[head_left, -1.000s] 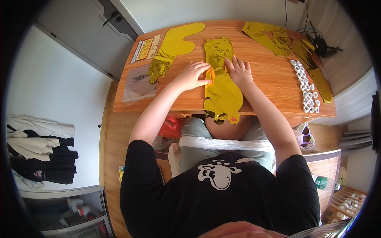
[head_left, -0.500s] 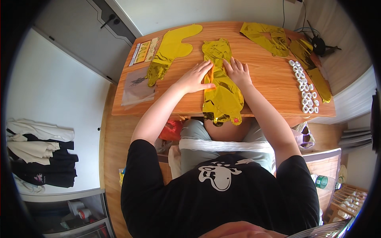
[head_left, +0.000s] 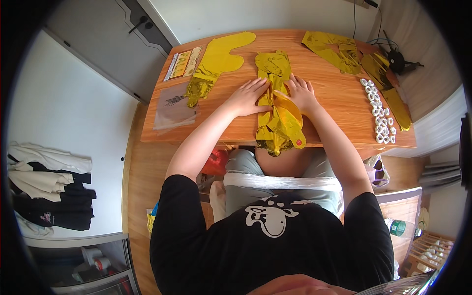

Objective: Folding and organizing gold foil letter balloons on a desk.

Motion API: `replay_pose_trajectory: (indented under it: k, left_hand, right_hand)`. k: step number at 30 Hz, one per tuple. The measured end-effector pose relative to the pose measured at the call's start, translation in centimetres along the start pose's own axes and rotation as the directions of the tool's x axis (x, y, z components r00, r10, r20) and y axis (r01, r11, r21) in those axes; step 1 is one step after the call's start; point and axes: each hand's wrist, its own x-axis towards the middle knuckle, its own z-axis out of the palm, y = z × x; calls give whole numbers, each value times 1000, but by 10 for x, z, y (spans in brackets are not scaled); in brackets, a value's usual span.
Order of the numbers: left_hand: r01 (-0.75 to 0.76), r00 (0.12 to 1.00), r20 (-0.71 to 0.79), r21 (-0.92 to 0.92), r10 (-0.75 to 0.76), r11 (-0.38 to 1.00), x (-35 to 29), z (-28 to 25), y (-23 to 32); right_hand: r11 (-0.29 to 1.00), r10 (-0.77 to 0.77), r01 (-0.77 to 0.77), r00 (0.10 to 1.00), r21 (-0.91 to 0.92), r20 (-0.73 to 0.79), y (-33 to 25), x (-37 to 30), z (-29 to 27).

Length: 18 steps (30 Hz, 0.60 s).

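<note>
Clock positions run from the middle of the central foil piece, 12 pointing away from the person.

Item: white band (head_left: 282,182), across the lap, 6 o'clock.
Item: gold foil piece (head_left: 281,125), lengthwise on the wooden table (head_left: 339,113), its near end reaching past the front edge, red spot at that end.
Item: left hand (head_left: 247,98), at 9, fingers extended, thumb apart, laid on the foil's left margin; no closed grip seen.
Item: right hand (head_left: 302,96), at 1 to 2, fingers outstretched on the right margin, not closed; any thumb pinch cannot be told.
Change: the foil's right portion, flat a second ago, now curls up and inward; the piece lies narrower, so the fold appears part-formed and not yet flat.
Item: white rings (head_left: 378,112), rows, 3 o'clock.
Item: clear sleeve (head_left: 172,115), 9 o'clock.
Item: printed card (head_left: 182,64), 10 o'clock.
Item: flat foil shape (head_left: 221,59), unfolded, 10 to 11.
Item: far foil shape (head_left: 332,51), 1 to 2.
Item: black device (head_left: 396,61), cabled, 2 o'clock.
</note>
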Motion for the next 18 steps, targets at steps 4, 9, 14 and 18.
replay_pose_trajectory:
  k: [4, 9, 14, 18]
  left_hand:
    - [-23, 999, -25, 11, 24, 1000, -2, 7, -10]
    - [0, 1000, 13, -23, 0, 1000, -1, 8, -11]
    - [52, 998, 33, -63, -50, 997, 8, 10, -2]
    - [144, 989, 43, -33, -142, 989, 18, 10, 10]
  right_hand:
    - [979, -135, 153, 982, -137, 132, 6, 8, -8]
    - [991, 20, -30, 997, 131, 71, 5, 8, -20]
    - [992, -8, -6, 994, 128, 111, 11, 16, -42]
    - [982, -89, 65, 987, 176, 132, 21, 21, -55]
